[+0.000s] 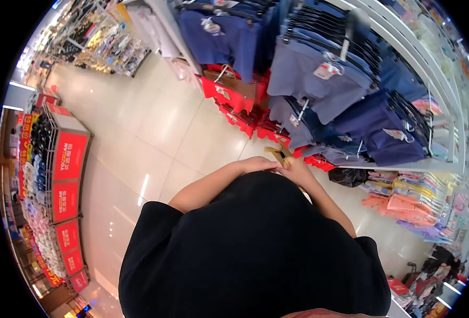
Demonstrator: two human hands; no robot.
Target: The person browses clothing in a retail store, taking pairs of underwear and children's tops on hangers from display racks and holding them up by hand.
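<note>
My right hand (295,169) is closed around a small tan and dark object (280,156), which sticks up above the fingers; its kind is not clear. Close against it, in front of my waist, is my left hand (260,164). The left fingers are drawn together and meet the right hand; whatever they pinch, if anything, is hidden. Just beyond both hands hang red scalloped garments (271,127) and blue-grey shorts (311,77) on black hangers with white tags.
A white clothing rack (446,119) with navy shorts (385,127) stands ahead and right. Pastel clothes (404,199) hang farther right, near a black bag (347,177). On the left is a display stand with red signs (67,153). Pale tiled floor (155,122) lies between.
</note>
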